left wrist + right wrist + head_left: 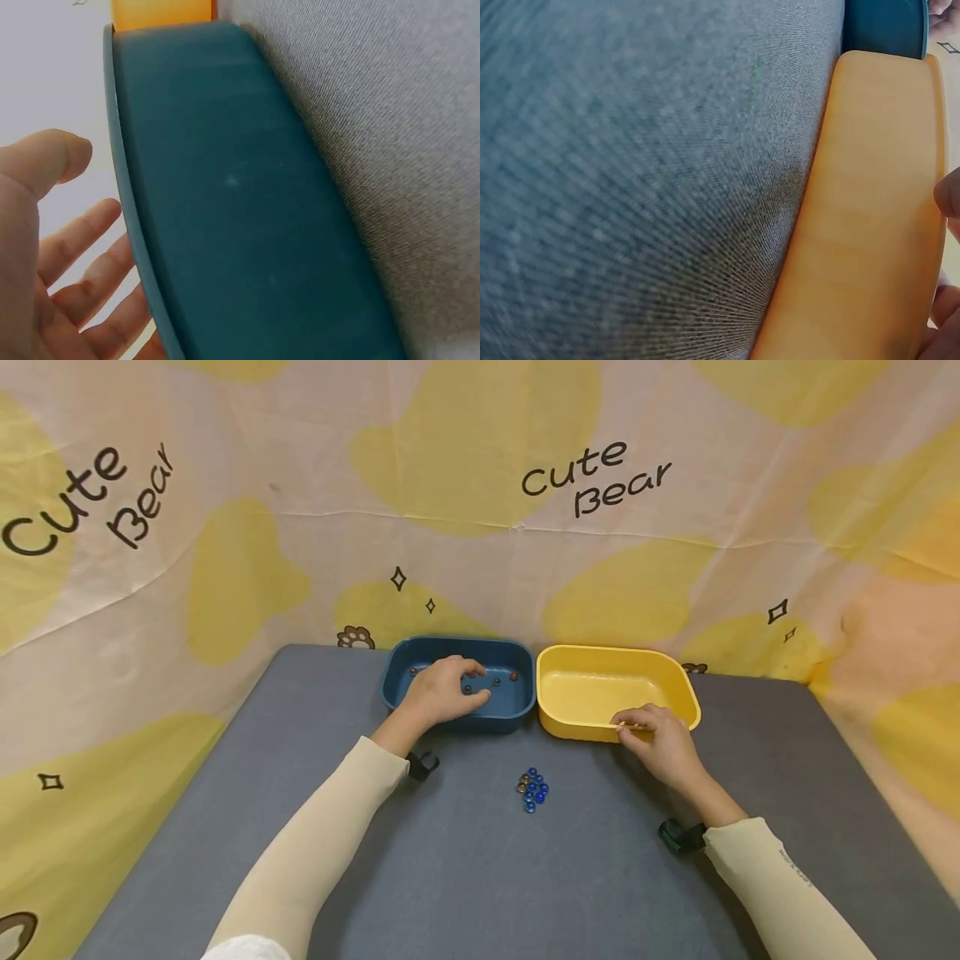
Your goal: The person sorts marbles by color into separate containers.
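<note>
As my left hand [441, 692] hovers, fingers relaxed, over the blue bin [497, 722], loose marbles [532, 788] lie apart on the table [450, 868].
My right hand [662, 747] is at the near edge of the yellow bin [576, 725], grip unclear.

Left tub [510, 722] beside right tub [577, 730], back edge of table [600, 877]
Marbles [532, 787] mid-table before both; more in left tub

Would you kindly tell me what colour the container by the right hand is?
The container is yellow, seen best in the head view.
</note>
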Available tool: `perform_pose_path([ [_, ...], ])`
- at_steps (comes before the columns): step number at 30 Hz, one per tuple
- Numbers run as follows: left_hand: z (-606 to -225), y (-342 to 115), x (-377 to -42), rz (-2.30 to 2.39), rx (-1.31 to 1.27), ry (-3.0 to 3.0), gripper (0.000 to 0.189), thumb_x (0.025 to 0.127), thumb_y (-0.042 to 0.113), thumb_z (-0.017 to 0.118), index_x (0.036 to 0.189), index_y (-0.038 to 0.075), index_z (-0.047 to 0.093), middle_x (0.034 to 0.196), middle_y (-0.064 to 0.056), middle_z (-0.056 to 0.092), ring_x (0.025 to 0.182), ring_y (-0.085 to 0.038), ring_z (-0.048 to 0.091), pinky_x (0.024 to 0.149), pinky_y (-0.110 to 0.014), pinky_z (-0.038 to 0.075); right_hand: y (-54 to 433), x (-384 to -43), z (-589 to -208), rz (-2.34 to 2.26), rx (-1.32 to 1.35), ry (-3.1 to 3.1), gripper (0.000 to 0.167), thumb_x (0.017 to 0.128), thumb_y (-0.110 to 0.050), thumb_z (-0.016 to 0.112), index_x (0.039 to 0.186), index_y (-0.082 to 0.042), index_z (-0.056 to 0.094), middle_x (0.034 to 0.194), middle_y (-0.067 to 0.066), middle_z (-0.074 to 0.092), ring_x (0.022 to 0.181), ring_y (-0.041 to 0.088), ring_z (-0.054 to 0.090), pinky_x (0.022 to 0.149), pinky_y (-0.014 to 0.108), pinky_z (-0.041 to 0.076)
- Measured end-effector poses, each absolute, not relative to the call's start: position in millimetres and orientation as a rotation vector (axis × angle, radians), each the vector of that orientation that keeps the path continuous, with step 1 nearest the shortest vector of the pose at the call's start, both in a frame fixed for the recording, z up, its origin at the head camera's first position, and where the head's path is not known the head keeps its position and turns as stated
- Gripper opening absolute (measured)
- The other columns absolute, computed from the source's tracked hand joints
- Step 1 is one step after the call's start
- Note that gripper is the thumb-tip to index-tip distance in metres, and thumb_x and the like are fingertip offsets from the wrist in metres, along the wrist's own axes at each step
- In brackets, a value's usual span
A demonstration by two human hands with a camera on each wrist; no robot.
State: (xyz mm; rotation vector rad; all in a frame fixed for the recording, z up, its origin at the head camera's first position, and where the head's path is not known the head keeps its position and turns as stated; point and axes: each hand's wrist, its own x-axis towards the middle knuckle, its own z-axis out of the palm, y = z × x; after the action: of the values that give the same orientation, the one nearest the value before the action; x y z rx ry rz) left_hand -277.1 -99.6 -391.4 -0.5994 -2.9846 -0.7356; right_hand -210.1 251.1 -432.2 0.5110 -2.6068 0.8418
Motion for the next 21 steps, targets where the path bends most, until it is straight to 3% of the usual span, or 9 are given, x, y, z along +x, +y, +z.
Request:
perform_pose_path([
  [9,-389.4,-104.3,-254.9,-0.751,-0.62,-2.91,0.032,0.086,0.04,0.065,0.115,0.026,0.068,0.107,0.002,0.065,0.096,-0.019,0.063,0.071,-0.036,0.051,249.7,-209.4,-435.0,0.814,0.542,-2.601,0.015,0.086,-0.006,0.067,0.096,-0.013,0.074,0.087,0.005,0.071,0.081,0.025,0.064,0.074,0.037,0.035],
  [16,-392.3,-101.2,-234.8,-0.759,-0.715,-2.788,0.025,0.086,0.034,0.067,0.107,0.023,0.07,0.104,0.005,0.066,0.101,-0.02,0.064,0.079,-0.035,0.053,250.7,-209.4,-434.7,0.919,0.527,-2.606,0.013,0.086,-0.004,0.067,0.095,-0.012,0.072,0.09,0.007,0.071,0.083,0.026,0.065,0.079,0.039,0.028],
  [21,-395.3,-95.7,-220.2,-0.769,-0.811,-2.673,0.02,0.085,0.029,0.069,0.102,0.021,0.072,0.099,0.004,0.068,0.095,-0.018,0.063,0.077,-0.033,0.052,252.0,-210.4,-433.0,0.974,0.521,-2.647,0.013,0.087,-0.01,0.069,0.099,-0.014,0.073,0.095,0.005,0.072,0.087,0.023,0.065,0.08,0.039,0.023],
])
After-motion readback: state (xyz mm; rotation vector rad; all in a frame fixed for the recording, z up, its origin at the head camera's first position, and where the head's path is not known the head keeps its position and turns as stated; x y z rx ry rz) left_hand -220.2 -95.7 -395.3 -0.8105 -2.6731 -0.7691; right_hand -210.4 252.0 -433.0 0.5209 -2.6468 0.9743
